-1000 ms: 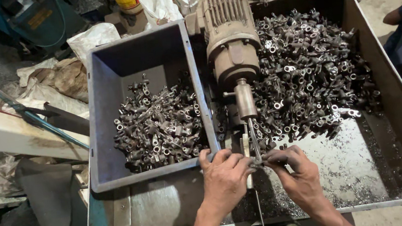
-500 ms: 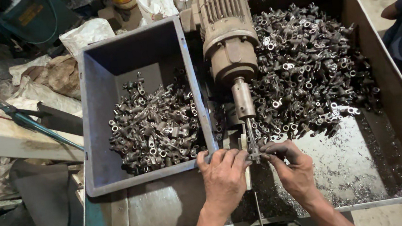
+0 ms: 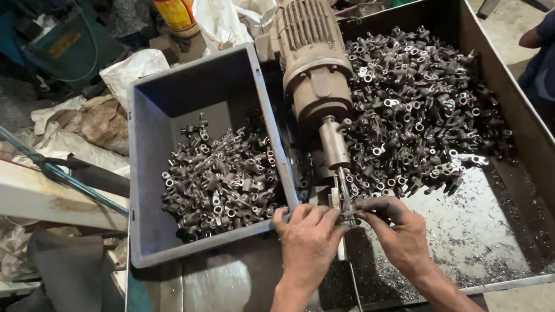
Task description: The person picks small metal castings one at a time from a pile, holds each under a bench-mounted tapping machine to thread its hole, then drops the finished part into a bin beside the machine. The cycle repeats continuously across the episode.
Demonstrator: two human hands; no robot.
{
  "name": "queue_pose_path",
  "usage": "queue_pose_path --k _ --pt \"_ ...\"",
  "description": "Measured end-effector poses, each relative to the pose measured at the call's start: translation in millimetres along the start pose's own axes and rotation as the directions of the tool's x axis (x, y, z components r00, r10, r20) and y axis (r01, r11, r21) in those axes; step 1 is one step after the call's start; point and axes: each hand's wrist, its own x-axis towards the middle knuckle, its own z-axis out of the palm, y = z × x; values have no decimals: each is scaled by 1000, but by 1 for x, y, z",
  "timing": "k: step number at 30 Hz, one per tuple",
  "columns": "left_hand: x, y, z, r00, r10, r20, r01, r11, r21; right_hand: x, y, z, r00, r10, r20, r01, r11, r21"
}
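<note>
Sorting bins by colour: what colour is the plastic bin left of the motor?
Grey-blue; the plastic bin shows plainly in the head view, half full of dark metal parts.

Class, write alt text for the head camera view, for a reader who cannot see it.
Two bare hands, left hand and right hand, meet at the thin bit of an electric motor. A grey bin of small metal parts sits left; a larger pile fills the metal tray right.

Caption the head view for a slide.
Both hands, left hand and right hand, meet at the motor's spindle tip between bins of metal fittings.
</note>
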Motion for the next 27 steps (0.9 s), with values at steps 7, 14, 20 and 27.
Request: queue_pose_path --k 7,14,20,27 --pt "1 19 -11 998 -24 57 28 998 -60 3 -18 -36 943 262 205 -246 964 -102" --pt "-3 -23 -29 811 -573 120 385 367 -847 -12 4 -101 979 202 22 -203 975 94" --pt "14 19 -18 524 -845 107 166 -22 -986 -45 -64 -62 995 92 -41 -96 990 -101" --pt "16 51 -39 886 -181 426 300 -477 -826 20 -176 22 939 -267 219 278 960 -24"
